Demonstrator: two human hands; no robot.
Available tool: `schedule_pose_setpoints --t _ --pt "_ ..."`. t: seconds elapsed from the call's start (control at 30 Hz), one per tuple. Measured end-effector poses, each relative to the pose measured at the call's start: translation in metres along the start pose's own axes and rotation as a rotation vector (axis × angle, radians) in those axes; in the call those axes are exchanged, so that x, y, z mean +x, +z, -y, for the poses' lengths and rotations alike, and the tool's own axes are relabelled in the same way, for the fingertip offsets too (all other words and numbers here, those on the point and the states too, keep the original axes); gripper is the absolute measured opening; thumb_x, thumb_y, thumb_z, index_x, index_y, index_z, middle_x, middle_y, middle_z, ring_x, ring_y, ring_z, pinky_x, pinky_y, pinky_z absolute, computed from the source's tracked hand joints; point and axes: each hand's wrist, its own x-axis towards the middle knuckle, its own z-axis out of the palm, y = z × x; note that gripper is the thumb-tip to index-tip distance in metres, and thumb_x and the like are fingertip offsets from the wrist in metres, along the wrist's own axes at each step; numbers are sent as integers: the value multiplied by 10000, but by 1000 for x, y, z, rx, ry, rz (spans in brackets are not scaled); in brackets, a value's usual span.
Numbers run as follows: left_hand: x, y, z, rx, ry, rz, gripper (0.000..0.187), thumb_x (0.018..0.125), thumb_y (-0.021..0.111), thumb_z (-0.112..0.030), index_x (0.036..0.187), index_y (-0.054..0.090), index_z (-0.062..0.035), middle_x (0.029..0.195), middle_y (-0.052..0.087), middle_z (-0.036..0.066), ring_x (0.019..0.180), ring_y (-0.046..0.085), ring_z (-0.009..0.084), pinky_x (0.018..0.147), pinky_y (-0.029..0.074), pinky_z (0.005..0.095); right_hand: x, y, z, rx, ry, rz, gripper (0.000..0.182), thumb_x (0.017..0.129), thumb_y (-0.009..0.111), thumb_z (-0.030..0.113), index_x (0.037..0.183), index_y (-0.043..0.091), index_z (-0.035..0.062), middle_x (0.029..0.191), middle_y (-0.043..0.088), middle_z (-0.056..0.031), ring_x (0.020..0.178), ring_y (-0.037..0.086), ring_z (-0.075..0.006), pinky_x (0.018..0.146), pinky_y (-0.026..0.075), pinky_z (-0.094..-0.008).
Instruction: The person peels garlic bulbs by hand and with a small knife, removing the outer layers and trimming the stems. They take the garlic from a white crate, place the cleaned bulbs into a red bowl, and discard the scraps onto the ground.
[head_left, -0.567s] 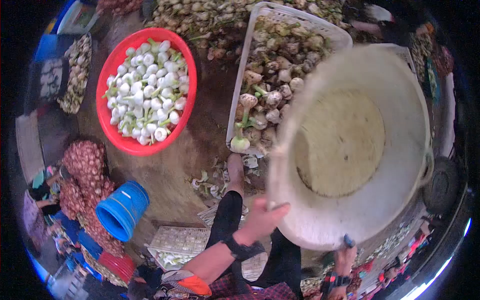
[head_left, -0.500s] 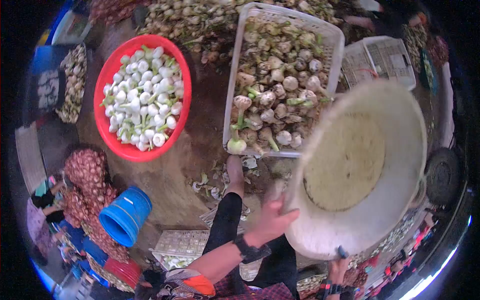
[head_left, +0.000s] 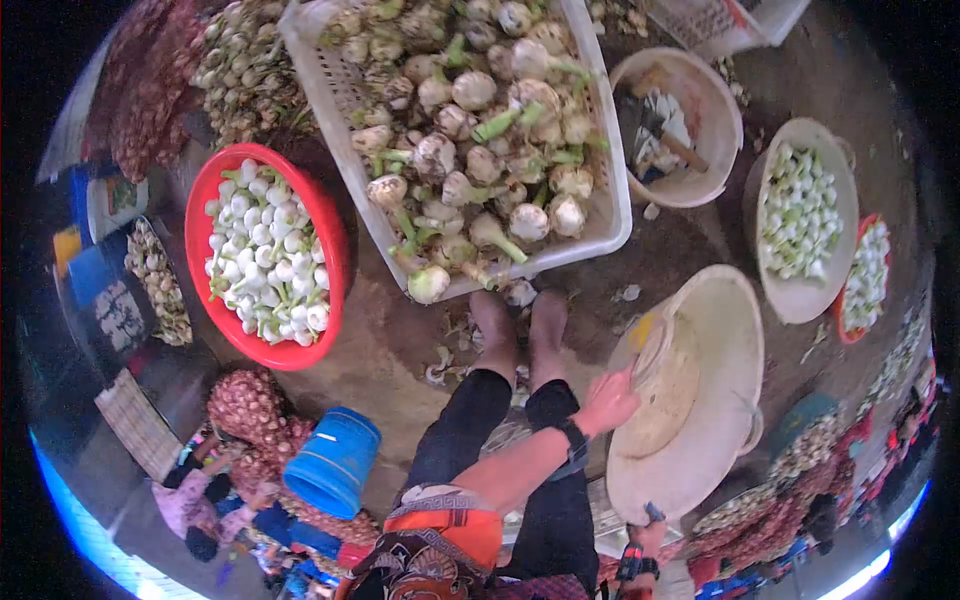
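A person's left hand (head_left: 608, 402) grips the near rim of an empty white tub (head_left: 690, 400), fingers curled over its edge. The right hand (head_left: 648, 532) clasps the tub's lower rim. The tub tilts above the floor, right of bare feet (head_left: 520, 330), below a garlic crate (head_left: 480, 150).
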Motion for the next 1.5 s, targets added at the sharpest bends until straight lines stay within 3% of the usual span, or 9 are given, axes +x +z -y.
schedule_pose_setpoints --t 0.27,0.33,0.53,0.63,0.83,0.97,1.07,1.27,1.5 --pt "33 -28 63 -560 52 -283 563 838 572 -232 1321 392 -7 1192 569 181 1116 541 225 950 399 317 99 120 83 -421 -63 449 335 807 593 113 1114 545 -12 1060 611 -164 822 611 -213 741 510 -326" --pt "0 -61 106 -571 -107 -346 560 825 601 -207 1299 407 21 1156 589 173 1071 556 230 927 414 299 138 168 -1 1114 812 80 322 847 597 201 1096 551 3 1025 616 -151 787 611 -249 671 515 -353" --pt "-138 -25 352 250 -659 28 768 705 699 -370 1297 392 13 1232 513 226 1127 503 369 949 410 418 157 189 -18 970 727 194 363 865 582 217 1139 503 -7 1121 551 -202 967 564 -354 802 504 -456" --pt "-158 31 388 571 -502 -39 843 675 721 -388 1321 351 7 1263 484 225 1120 502 380 944 414 418 149 188 12 632 784 1 305 846 592 220 1078 519 36 978 549 -156 838 550 -323 719 506 -456" --pt "-97 -21 365 94 -1025 441 785 671 696 -474 1271 451 -30 1227 524 194 1101 526 323 951 403 404 161 176 10 395 713 -41 139 874 513 195 901 563 68 805 552 -90 686 543 -217 602 490 -340" --pt "-128 -23 413 221 -492 236 676 717 628 -464 1220 509 -27 1110 589 203 1015 568 343 870 449 436 189 188 3 438 785 -25 170 846 548 218 783 577 63 657 531 -38 592 537 -176 512 417 -313" --pt "-95 -73 380 327 -679 198 598 741 613 -399 1195 516 -24 1119 580 212 996 573 366 854 459 447 240 142 -79 585 839 413 249 826 573 287 846 605 41 768 601 -96 671 581 -208 577 461 -329" --pt "-42 -47 292 757 147 321 448 725 615 -353 1039 604 -34 1062 580 186 823 613 371 702 510 419 207 184 -58 608 751 201 241 800 582 287 837 617 51 793 620 -123 714 598 -257 604 471 -373" --pt "-34 -59 351 533 94 549 350 719 611 -314 960 626 -62 1010 581 138 848 617 320 778 496 421 171 196 -47 529 709 145 219 779 595 263 840 623 54 811 625 -138 741 602 -279 627 475 -389"
